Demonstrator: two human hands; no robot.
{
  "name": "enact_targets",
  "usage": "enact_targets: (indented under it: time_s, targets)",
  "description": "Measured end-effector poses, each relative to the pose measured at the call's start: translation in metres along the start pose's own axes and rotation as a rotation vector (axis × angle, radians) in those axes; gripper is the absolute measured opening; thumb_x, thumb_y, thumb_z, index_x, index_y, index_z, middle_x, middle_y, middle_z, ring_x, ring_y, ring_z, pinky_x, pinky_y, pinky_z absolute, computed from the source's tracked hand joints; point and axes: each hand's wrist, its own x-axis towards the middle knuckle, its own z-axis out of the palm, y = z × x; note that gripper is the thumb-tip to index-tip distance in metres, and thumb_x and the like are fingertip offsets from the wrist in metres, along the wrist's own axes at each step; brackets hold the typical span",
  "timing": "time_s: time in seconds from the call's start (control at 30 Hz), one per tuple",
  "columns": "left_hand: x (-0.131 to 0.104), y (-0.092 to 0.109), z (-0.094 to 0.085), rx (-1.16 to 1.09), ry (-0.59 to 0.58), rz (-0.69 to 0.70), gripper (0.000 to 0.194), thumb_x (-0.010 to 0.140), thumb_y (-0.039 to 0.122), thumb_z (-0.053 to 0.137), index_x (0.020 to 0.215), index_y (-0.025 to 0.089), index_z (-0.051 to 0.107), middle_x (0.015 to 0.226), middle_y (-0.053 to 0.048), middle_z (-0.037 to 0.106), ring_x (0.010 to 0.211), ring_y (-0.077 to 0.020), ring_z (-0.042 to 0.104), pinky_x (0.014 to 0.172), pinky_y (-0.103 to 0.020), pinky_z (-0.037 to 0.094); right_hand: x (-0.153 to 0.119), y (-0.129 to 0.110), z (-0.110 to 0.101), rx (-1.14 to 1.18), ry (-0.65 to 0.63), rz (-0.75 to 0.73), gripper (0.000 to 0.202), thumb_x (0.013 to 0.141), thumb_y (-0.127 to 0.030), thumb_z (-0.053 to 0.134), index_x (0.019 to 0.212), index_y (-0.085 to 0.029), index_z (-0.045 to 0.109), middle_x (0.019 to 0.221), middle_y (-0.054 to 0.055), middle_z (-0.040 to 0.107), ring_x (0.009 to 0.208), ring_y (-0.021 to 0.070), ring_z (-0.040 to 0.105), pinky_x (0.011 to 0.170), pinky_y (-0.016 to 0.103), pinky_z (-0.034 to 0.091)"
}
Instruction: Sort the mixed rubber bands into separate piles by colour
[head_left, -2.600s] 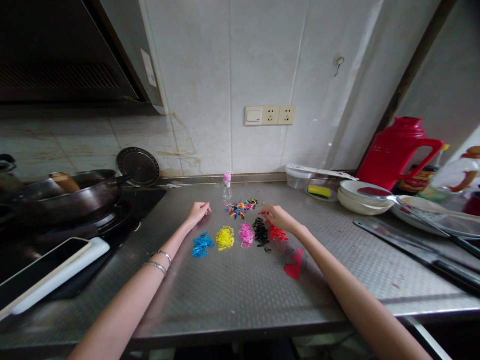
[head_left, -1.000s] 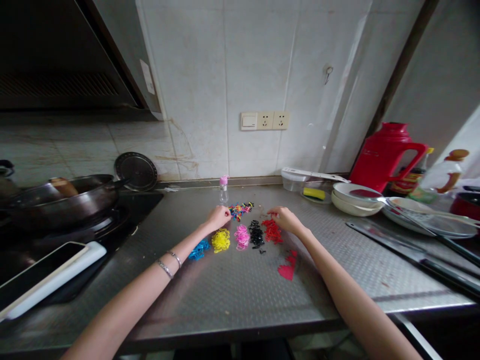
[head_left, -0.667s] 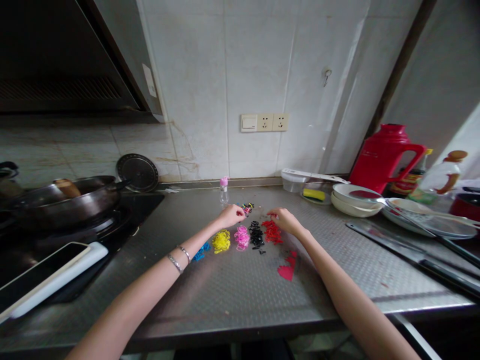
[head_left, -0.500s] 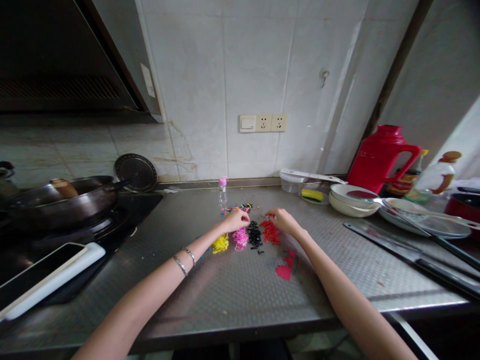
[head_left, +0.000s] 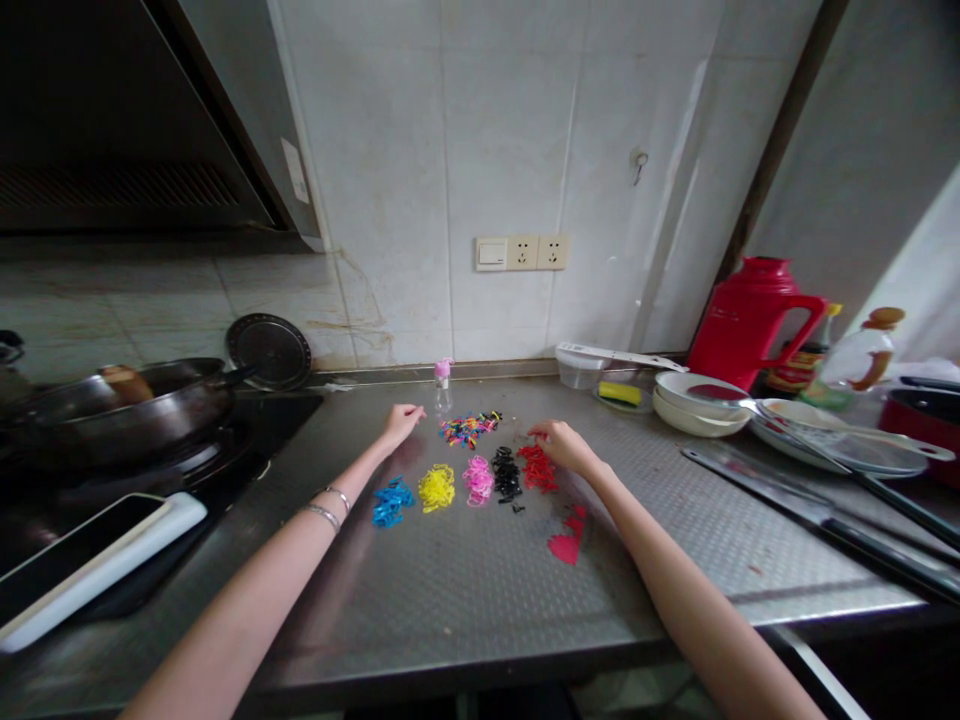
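My left hand [head_left: 403, 424] is above the counter, left of a mixed-colour pile of small rubber bands [head_left: 469, 430], its fingertips pinched together. Whatever lies in that pinch is too small to make out. At the red rubber bands [head_left: 539, 468] is my right hand [head_left: 561, 443], fingers curled and close together, their contents not visible. Sorted piles form a row nearer me: blue rubber bands [head_left: 392, 501], yellow rubber bands [head_left: 436, 488], pink rubber bands [head_left: 478, 480] and black rubber bands [head_left: 507, 474]. A pink-capped clear bottle [head_left: 442, 385] stands behind the mixed pile.
On the left, a pan [head_left: 135, 405] sits on the stove beside a white-edged phone [head_left: 105, 565]. Stacked bowls [head_left: 697, 410], a red thermos [head_left: 746, 325] and a long knife [head_left: 757, 490] occupy the right. Red heart-shaped pieces [head_left: 566, 545] lie near my right forearm.
My left hand has moved left from over the mixed and pink piles, uncovering the mixed and blue piles. The right hand stays by the red pile. The view has shifted slightly.
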Motion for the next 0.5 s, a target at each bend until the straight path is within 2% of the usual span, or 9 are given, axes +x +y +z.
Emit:
enact_targets:
  time_s: [0.1,0.2,0.5]
  targets:
    - [-0.005,-0.016,-0.010,-0.027,0.080,-0.105,0.033,0.071,0.037,0.044,0.066,0.012,0.063,0.052,-0.001,0.053,0.046,-0.0096,0.043,0.046,-0.021,0.028,0.000,-0.001,0.000,0.003,-0.013,0.008,0.033,0.075,-0.017,0.040,0.098,-0.020,0.064,0.101,0.006,0.063,0.095,0.0147,0.055,0.084,0.022,0.038]
    - [-0.011,-0.022,-0.013,-0.058,0.099,-0.164,0.033,0.070,0.039,0.043,0.068,0.013,0.063,0.049,0.000,0.051,0.042,-0.0086,0.039,0.043,-0.021,0.025,0.000,-0.002,-0.001,0.007,-0.018,0.011,0.032,0.075,-0.018,0.041,0.098,-0.020,0.064,0.101,0.006,0.063,0.095,0.0150,0.055,0.084,0.023,0.038]
    - [-0.013,-0.023,-0.011,-0.024,0.069,-0.086,0.033,0.069,0.040,0.043,0.064,0.014,0.062,0.049,0.000,0.050,0.048,-0.0108,0.045,0.047,-0.021,0.029,0.002,-0.005,-0.009,0.035,0.041,0.006,0.032,0.074,-0.018,0.041,0.095,-0.019,0.065,0.096,0.005,0.064,0.089,0.0152,0.057,0.079,0.022,0.040]
